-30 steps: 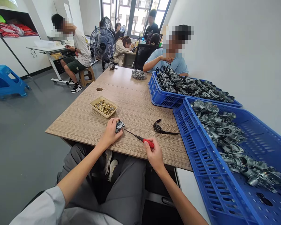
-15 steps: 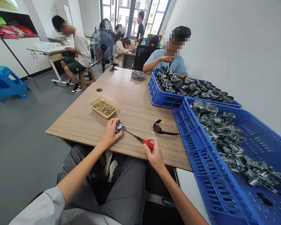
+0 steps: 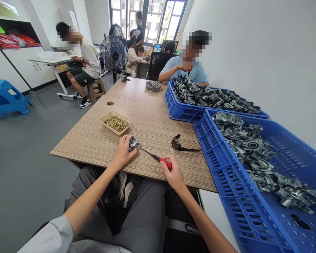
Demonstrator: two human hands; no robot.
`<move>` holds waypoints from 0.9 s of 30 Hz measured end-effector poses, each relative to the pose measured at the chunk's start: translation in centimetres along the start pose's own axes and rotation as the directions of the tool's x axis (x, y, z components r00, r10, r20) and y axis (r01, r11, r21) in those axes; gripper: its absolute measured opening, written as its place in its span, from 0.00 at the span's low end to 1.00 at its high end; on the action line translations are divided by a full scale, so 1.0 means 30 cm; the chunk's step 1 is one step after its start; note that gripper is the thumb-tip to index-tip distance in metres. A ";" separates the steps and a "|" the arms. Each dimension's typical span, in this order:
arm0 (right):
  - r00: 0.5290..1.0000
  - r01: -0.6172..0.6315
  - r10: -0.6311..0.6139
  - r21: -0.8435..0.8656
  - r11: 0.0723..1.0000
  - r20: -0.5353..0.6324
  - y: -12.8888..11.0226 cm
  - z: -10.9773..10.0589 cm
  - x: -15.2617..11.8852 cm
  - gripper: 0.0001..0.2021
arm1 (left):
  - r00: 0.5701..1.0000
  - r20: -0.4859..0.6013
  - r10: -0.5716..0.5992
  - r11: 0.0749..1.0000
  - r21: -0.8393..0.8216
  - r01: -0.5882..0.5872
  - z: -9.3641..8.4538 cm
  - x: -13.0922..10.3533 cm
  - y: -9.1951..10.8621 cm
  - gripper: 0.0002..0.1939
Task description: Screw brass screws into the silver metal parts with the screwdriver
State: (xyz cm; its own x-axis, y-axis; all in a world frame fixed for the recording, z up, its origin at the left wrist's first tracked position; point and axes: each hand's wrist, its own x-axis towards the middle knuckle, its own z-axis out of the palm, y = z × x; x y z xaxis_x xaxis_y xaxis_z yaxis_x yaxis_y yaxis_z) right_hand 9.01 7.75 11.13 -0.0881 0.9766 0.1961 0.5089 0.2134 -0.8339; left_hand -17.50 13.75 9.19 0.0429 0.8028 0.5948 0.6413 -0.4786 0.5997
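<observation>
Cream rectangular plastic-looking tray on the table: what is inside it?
The cream tray holds a heap of small, gold- and silver-coloured metal pieces. The upper ones cover the tray's floor and whatever lies lower, so those cannot be seen.

- Daylit windows point(image 3: 154, 21) at the back
- White wall point(image 3: 252, 49) on the right
- Smooth gray floor point(image 3: 42, 140)
- Blue stool point(image 3: 7, 95) beyond the desk's point(image 3: 81, 130) left edge

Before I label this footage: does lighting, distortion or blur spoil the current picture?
Head view: window very bright, almost washed out; basket at the right edge looks stretched by the wide lens; screwdriver readable, its tip too small to judge.
</observation>
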 end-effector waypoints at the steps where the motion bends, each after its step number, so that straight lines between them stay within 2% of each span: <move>1: 1.000 -0.001 0.001 0.008 1.000 0.007 -0.002 -0.003 -0.001 0.13 | 1.000 0.001 0.000 1.000 -0.005 0.000 0.001 0.001 -0.001 0.25; 5: 0.999 0.008 -0.009 0.043 0.999 0.033 0.004 -0.014 -0.002 0.12 | 1.000 -0.001 0.002 1.000 -0.021 -0.002 0.007 0.006 -0.003 0.25; 13: 0.997 0.075 -0.074 0.049 0.996 -0.020 0.019 0.000 -0.003 0.09 | 1.000 0.003 0.021 0.999 -0.031 -0.021 0.010 0.014 -0.003 0.26; 22: 0.980 0.181 -0.187 -0.091 0.979 -0.068 0.023 0.013 -0.038 0.09 | 1.000 0.010 0.012 1.000 -0.018 -0.012 0.010 0.012 0.002 0.23; 27: 0.985 0.159 -0.163 -0.070 0.985 -0.057 0.014 0.009 -0.039 0.09 | 1.000 0.007 0.006 1.000 -0.025 -0.006 0.009 0.013 0.004 0.23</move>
State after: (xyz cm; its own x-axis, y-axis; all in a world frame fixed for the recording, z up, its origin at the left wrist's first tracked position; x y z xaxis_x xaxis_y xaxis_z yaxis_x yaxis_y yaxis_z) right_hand 9.11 6.70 10.40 -0.1208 0.9256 0.3587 0.5472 0.3636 -0.7539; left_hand -17.21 14.09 9.34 0.0518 0.8024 0.5945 0.6214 -0.4919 0.6098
